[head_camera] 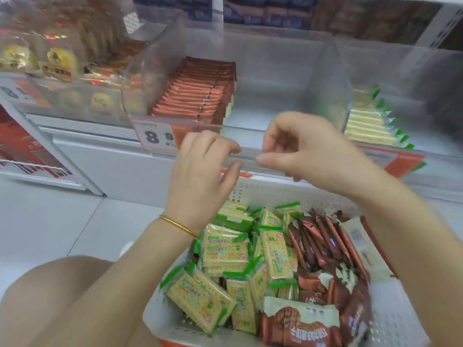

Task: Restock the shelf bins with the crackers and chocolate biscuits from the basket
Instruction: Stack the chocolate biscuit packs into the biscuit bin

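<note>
**Basket** (275,196): white, perforated, nearest item, at the bottom of the view. A bare knee (62,291) sits beside its left edge.
- Left half: loose cracker packs (225,254), green/yellow wrap, lying at mixed angles.
- Right half: loose choc biscuit packs (323,244), brown wrap. Several stand on edge by the right wall.

**L hand** (205,169): above the basket's far-left edge, gold bangle (179,225) on the wrist. Fingers loosely bent, no pack in it.

**R hand** (303,149): above the basket's far edge, approx. level w/ the L hand, and the two thumbs nearly meet. Fingers loosely curled, back of hand up, nothing held.

Fingertips of both hands are at the clear front lip of the middle bin (275,96). Contact w/ the lip: cannot tell (motion blur).

**Middle bin**: clear plastic walls.
- A stocked choc row (198,93) stands on edge along the left wall, running front to back.
- A price tag (157,136) reading 8.8 is at the front-left corner.

**Next bin to the right**: past a clear divider (333,83). A stocked cracker row (368,121) stands along the bin's left wall, green wrap ends pointing right.

**Bin to the left**: yellow-labelled pastry packs (60,58), too blurred for detail.
</note>
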Tool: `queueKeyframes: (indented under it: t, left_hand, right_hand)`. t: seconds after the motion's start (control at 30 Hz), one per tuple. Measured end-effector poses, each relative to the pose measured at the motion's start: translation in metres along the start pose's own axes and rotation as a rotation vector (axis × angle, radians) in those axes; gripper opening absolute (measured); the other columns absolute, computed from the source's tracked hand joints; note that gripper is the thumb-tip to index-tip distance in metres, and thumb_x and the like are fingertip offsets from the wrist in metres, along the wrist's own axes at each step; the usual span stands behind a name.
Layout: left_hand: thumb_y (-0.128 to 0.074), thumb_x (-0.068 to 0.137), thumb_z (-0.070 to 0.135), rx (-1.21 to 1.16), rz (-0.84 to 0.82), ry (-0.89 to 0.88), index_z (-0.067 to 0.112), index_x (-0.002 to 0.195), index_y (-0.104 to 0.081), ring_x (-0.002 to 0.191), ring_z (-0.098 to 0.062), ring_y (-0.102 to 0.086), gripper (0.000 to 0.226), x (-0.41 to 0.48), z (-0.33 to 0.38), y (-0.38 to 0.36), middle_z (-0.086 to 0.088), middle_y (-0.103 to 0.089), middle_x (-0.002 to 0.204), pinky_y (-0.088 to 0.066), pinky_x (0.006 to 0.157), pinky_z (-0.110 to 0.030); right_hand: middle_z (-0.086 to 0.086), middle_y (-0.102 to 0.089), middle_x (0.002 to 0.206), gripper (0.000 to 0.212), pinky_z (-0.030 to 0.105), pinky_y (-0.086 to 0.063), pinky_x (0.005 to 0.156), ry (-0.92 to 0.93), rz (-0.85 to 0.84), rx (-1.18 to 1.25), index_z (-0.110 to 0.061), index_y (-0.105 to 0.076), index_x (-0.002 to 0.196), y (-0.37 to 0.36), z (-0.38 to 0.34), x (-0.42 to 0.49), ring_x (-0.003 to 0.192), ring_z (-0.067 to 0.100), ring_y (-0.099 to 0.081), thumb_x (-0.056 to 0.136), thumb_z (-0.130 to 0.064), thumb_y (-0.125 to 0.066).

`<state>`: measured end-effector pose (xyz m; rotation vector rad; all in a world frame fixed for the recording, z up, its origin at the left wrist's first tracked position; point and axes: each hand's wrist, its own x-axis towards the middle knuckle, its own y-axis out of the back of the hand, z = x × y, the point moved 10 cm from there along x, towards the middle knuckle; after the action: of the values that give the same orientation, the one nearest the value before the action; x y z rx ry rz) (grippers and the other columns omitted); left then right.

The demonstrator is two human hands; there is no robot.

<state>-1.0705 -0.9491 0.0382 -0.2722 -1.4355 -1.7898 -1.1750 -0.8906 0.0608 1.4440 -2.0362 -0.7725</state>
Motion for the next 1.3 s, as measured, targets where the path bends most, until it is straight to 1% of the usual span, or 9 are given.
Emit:
queueKeyframes:
  t: [0.2,0.4,0.53,0.63,0.73,0.83,1.0,1.1,1.3]
  left_hand:
    - [-0.046,0.085,0.036,-0.086,-0.558,-0.098,0.015,0.094,-0.066,0.098,-0.026,-0.052,0.03,-0.057,0.048,-0.107,-0.004,-0.061,0.095,-0.044,0.086,-0.041]
    - [-0.063,0.087,0.023,-0.12,-0.66,-0.096,0.015,0.102,-0.067,0.105,-0.023,-0.049,0.018,-0.078,0.059,-0.131,-0.003,-0.062,0.101,-0.038,0.093,-0.034]
    - [-0.063,0.087,0.023,-0.135,-0.693,-0.077,0.015,0.102,-0.067,0.103,-0.023,-0.051,0.018,-0.083,0.054,-0.133,-0.002,-0.063,0.1,-0.041,0.094,-0.037]
    - [-0.062,0.088,0.025,-0.151,-0.731,-0.034,0.016,0.102,-0.067,0.104,-0.022,-0.051,0.017,-0.088,0.048,-0.135,-0.002,-0.062,0.1,-0.037,0.095,-0.035]
    - [-0.061,0.088,0.026,-0.196,-0.744,0.054,0.018,0.104,-0.066,0.106,-0.019,-0.05,0.019,-0.09,0.039,-0.136,0.001,-0.06,0.102,-0.037,0.098,-0.034]
    - [-0.061,0.089,0.027,-0.27,-0.7,0.281,0.014,0.12,-0.056,0.108,-0.014,-0.048,0.034,-0.085,0.026,-0.131,0.006,-0.048,0.108,-0.042,0.096,-0.031]
    - [-0.059,0.09,0.03,-0.635,-0.874,0.729,0.008,0.119,-0.047,0.087,-0.01,-0.063,0.038,-0.102,0.02,-0.141,0.0,-0.059,0.104,-0.051,0.069,-0.021]
    - [-0.066,0.086,0.02,-0.767,-0.929,0.714,0.014,0.092,-0.054,0.073,-0.005,-0.067,0.014,-0.105,0.032,-0.142,0.001,-0.066,0.089,-0.055,0.064,-0.02]
    - [-0.069,0.083,0.01,-0.751,-0.87,0.618,0.018,0.096,-0.056,0.089,-0.016,-0.067,0.02,-0.075,0.017,-0.118,-0.005,-0.068,0.101,-0.057,0.079,-0.035]
  right_hand:
    - [-0.015,-0.051,0.075,0.014,0.014,-0.035,0.058,-0.306,-0.682,-0.347,-0.019,-0.065,0.093,-0.116,0.159,-0.129,0.075,0.008,-0.05,0.086,-0.03,-0.068]
    - [0.003,-0.057,0.111,0.042,0.033,-0.044,0.072,-0.253,-0.806,-0.535,-0.013,-0.054,0.112,-0.168,0.194,-0.184,0.1,0.023,-0.055,0.083,-0.041,-0.068]
    - [-0.001,-0.053,0.094,0.039,0.03,-0.032,0.057,-0.243,-0.789,-0.524,-0.016,-0.052,0.104,-0.168,0.194,-0.174,0.083,0.019,-0.048,0.08,-0.039,-0.072]
    - [-0.001,-0.053,0.088,0.033,0.03,-0.034,0.059,-0.297,-0.782,-0.424,-0.017,-0.05,0.092,-0.161,0.198,-0.171,0.08,0.02,-0.05,0.079,-0.033,-0.075]
    - [-0.003,-0.052,0.081,0.03,0.028,-0.037,0.062,-0.446,-0.62,-0.043,-0.022,-0.048,0.08,-0.138,0.197,-0.16,0.072,0.013,-0.048,0.077,-0.018,-0.077]
    - [0.007,-0.059,0.087,0.026,0.027,-0.044,0.063,-0.625,-0.344,0.488,-0.015,-0.053,0.094,-0.112,0.196,-0.145,0.076,0.019,-0.055,0.08,-0.003,-0.072]
    - [0.013,-0.067,0.107,0.037,0.039,-0.056,0.082,-0.688,-0.099,0.949,-0.004,-0.055,0.117,-0.105,0.179,-0.126,0.093,0.023,-0.067,0.083,0.012,-0.06]
    - [0.013,-0.069,0.105,0.034,0.035,-0.057,0.08,-0.631,-0.036,1.082,-0.005,-0.058,0.113,-0.107,0.161,-0.116,0.092,0.023,-0.068,0.083,0.011,-0.059]
    - [0.006,-0.072,0.094,0.042,0.035,-0.059,0.071,-0.514,0.107,1.104,-0.012,-0.058,0.108,-0.074,0.147,-0.096,0.086,0.023,-0.068,0.071,-0.019,-0.077]
